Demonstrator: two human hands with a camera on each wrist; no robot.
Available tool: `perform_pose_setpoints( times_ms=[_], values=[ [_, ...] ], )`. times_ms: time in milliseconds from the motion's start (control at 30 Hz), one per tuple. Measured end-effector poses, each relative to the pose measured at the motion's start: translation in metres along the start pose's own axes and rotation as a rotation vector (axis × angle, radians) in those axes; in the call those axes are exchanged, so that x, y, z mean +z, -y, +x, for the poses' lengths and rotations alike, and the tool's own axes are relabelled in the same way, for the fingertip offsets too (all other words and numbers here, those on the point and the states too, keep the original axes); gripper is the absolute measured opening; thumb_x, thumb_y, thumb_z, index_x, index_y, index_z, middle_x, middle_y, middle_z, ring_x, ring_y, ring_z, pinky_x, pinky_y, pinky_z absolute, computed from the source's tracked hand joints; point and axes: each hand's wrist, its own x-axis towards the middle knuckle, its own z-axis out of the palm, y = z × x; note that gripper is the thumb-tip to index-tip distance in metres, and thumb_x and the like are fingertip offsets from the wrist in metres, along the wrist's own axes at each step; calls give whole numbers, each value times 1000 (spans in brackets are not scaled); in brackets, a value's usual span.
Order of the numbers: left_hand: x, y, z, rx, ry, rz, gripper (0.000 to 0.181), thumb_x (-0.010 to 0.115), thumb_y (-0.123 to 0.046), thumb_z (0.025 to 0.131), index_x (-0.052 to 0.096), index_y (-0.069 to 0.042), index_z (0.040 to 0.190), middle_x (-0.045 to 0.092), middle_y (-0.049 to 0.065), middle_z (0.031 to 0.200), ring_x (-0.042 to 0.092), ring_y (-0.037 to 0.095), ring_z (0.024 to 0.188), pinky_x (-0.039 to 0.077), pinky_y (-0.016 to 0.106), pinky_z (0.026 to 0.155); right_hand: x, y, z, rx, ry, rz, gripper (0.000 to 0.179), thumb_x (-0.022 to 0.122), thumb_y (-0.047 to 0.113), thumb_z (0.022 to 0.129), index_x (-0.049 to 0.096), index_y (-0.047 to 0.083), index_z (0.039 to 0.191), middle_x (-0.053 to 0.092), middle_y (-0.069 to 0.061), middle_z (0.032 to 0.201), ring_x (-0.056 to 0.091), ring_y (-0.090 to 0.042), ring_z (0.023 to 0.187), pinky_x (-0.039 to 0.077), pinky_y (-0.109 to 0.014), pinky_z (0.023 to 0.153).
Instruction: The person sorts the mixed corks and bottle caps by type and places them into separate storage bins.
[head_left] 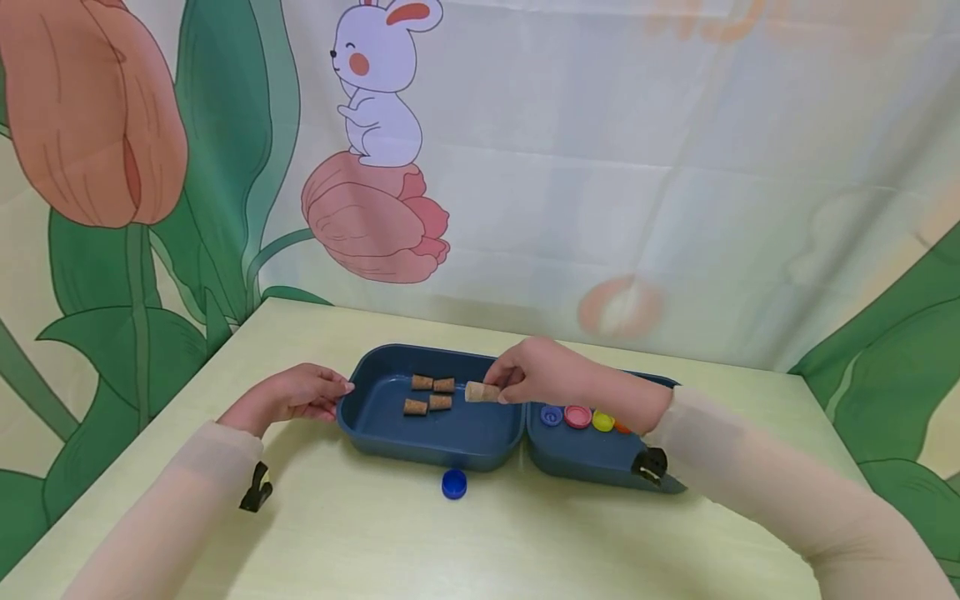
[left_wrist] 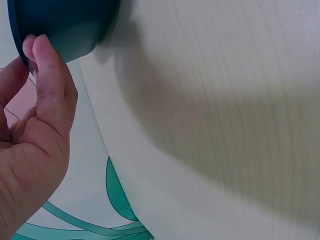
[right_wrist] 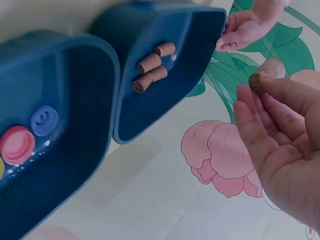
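My right hand (head_left: 536, 373) pinches a cork (head_left: 477, 392) between thumb and fingertips, above the right part of a dark blue tray (head_left: 465, 432). The right wrist view shows that cork (right_wrist: 270, 69) lying crosswise at the fingertips. At the tray's left end, my left hand (head_left: 303, 392) grips the rim, with the thumb on top and fingers against the outer wall. In the left wrist view the left hand (left_wrist: 45, 95) holds this same wall (left_wrist: 82, 37). Several corks (head_left: 422, 382) lie inside, left of the held one.
A second dark blue tray (head_left: 585, 467) adjoins on the right, partly hidden by my right forearm. It holds a purple cap (head_left: 551, 415), a pink cap (head_left: 577, 417) and a yellow cap (head_left: 603, 421). A blue bottle cap (head_left: 453, 484) lies on the table in front.
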Motion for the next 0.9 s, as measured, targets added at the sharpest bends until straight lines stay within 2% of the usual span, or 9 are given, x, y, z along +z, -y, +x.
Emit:
perform_pose_setpoints(
  times_ms=[433, 733, 900],
  values=[
    [1, 1, -1, 17, 0, 16, 34, 51, -20, 108, 53, 10, 125, 62, -3, 79, 62, 6, 70, 58, 17, 67, -9, 0, 40, 15, 10, 19, 30, 67, 8, 97, 71, 1, 126, 75, -15, 119, 72, -26, 110, 61, -30, 92],
    [0, 0, -2, 17, 5, 5, 31, 51, -20, 108, 54, 7, 121, 60, -3, 78, 62, 5, 69, 58, 17, 66, -24, 2, 58, -7, -29, -8, 29, 67, 6, 97, 71, -1, 124, 76, -17, 116, 73, -28, 109, 61, -32, 94],
    [0, 1, -1, 11, 8, -1, 31, 51, -20, 108, 54, 7, 123, 60, -3, 77, 62, 5, 68, 58, 17, 66, -29, 6, 67, -13, -22, -45, 28, 66, 7, 97, 72, 0, 124, 76, -16, 117, 72, -28, 110, 59, -34, 97]
  ],
)
